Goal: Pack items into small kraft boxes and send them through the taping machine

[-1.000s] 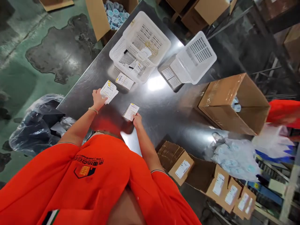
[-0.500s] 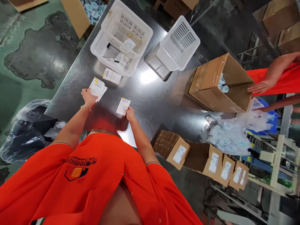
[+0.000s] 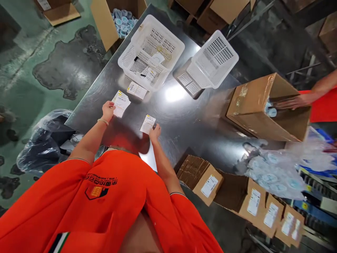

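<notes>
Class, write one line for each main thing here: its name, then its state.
Left hand: gripping fanned white rectangular paper slips
Right hand: gripping a smaller white paper stack
White rectangular paper pile: lying on the silver metal table
Large white perforated plastic basket: open, items inside
Small white perforated plastic basket: open
Brown cardboard tabletop carton: open, round white containers inside
Translucent plastic bag: bulging, mouth unclear

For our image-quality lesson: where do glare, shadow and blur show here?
Head view: glare whitens the metal table near the larger white basket; head view: a dark patch, shadow or reflection, lies beside the right hand; head view: the co-worker's hand looks slightly blurred.
</notes>
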The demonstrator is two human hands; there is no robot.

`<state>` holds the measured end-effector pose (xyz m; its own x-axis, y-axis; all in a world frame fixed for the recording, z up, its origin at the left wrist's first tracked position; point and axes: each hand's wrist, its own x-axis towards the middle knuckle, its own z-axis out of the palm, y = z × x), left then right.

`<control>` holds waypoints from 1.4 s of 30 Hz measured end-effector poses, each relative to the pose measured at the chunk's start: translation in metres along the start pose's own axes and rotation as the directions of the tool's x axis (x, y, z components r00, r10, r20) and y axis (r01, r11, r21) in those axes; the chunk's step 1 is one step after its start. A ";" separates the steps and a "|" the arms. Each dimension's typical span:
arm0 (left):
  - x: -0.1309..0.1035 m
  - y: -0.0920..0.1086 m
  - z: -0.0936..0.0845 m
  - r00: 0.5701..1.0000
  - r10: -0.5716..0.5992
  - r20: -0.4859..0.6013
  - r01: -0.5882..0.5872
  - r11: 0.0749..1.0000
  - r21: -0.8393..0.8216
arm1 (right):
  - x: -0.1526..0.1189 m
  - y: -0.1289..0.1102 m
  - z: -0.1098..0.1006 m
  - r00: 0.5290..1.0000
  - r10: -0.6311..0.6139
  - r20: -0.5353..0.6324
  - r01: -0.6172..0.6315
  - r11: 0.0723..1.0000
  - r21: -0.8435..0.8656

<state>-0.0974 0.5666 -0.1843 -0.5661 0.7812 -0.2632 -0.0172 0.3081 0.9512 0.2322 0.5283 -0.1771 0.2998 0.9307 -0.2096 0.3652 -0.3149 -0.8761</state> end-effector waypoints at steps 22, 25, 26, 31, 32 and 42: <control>-0.054 -0.005 0.010 0.947 -0.019 0.322 -0.058 0.972 0.227 | -0.036 -0.022 0.042 0.933 0.005 0.361 -0.024 0.999 0.048; -0.086 -0.014 0.012 0.896 -0.083 0.436 -0.086 0.931 0.356 | -0.041 -0.011 0.030 0.943 0.063 0.328 -0.066 0.998 -0.002; -0.095 -0.018 0.012 0.890 -0.097 0.444 -0.087 0.923 0.376 | -0.043 -0.008 0.026 0.944 0.086 0.317 -0.090 0.996 -0.003; -0.100 -0.022 0.010 0.893 -0.104 0.438 -0.086 0.916 0.392 | -0.046 0.001 0.014 0.933 0.153 0.325 -0.168 0.985 0.021; -0.094 -0.020 0.009 0.898 -0.094 0.430 -0.087 0.920 0.383 | -0.047 0.001 0.014 0.933 0.156 0.325 -0.172 0.985 0.022; -0.044 0.019 0.020 0.973 -0.100 0.209 0.129 0.983 -0.131 | -0.049 -0.016 0.027 0.925 0.169 0.340 -0.223 0.967 0.125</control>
<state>-0.0559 0.5489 -0.1578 -0.3770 0.8423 -0.3851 -0.1980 0.3329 0.9219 0.1872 0.4926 -0.1643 0.0392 0.8709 -0.4899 0.1758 -0.4886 -0.8546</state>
